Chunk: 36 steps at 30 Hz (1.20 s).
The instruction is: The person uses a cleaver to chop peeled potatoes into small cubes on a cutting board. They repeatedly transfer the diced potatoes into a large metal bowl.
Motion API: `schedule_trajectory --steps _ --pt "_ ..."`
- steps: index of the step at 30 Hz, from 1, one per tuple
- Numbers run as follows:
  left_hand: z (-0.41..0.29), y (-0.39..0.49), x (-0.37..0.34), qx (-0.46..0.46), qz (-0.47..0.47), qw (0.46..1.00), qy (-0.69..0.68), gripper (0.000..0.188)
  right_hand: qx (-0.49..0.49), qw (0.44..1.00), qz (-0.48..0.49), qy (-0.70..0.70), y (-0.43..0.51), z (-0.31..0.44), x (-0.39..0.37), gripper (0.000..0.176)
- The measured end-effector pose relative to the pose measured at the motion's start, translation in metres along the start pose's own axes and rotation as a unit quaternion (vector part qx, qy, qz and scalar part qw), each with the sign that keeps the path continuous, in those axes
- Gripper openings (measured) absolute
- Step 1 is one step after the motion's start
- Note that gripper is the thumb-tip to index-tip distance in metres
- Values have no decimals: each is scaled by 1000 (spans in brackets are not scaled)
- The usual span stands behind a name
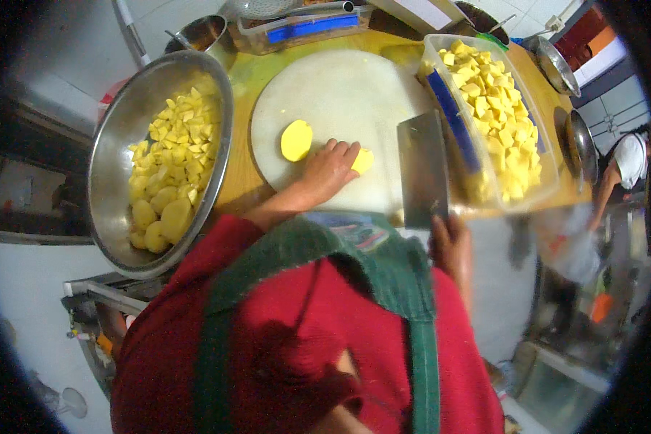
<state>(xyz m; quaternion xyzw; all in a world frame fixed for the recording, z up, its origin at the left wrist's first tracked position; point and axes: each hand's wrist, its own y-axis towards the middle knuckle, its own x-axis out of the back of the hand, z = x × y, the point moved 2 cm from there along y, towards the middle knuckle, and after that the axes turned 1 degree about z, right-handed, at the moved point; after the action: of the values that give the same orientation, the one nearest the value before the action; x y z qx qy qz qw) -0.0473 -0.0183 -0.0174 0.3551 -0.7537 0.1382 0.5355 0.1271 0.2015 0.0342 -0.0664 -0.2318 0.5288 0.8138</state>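
My left hand [331, 171] rests on a round white cutting board [336, 81], its fingers on a yellow potato piece [363, 161]. Just left of that hand lies a potato half [297, 141], its cut face up. My right hand [451, 238] grips the handle of a cleaver [423, 168], whose broad blade lies over the board's right edge. To the left, a large steel bowl [102, 163] holds peeled potatoes [174, 219] and cut pieces. At the right, a clear plastic tub [548, 179] is heaped with potato chunks [488, 103].
Behind the board stand a lidded plastic container [304, 32] and a steel pot [219, 40] with a utensil in it. Metal bowls [556, 68] sit beyond the tub. At the far right another person [629, 157] is partly visible.
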Motion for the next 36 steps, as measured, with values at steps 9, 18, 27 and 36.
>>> schedule_trajectory --steps 9,18,27,36 --pt "10 -24 -16 33 -123 991 -44 44 242 815 10 -527 11 18 -38 9" --pt "17 -29 -27 -5 -167 984 -69 46 243 852 25 -464 1 46 -33 11" --pt "23 -32 -33 -14 -170 980 -97 40 253 816 93 -512 1 39 -43 10" --pt "21 -37 -27 9 -205 969 -140 41 250 869 37 -426 18 48 -50 17"
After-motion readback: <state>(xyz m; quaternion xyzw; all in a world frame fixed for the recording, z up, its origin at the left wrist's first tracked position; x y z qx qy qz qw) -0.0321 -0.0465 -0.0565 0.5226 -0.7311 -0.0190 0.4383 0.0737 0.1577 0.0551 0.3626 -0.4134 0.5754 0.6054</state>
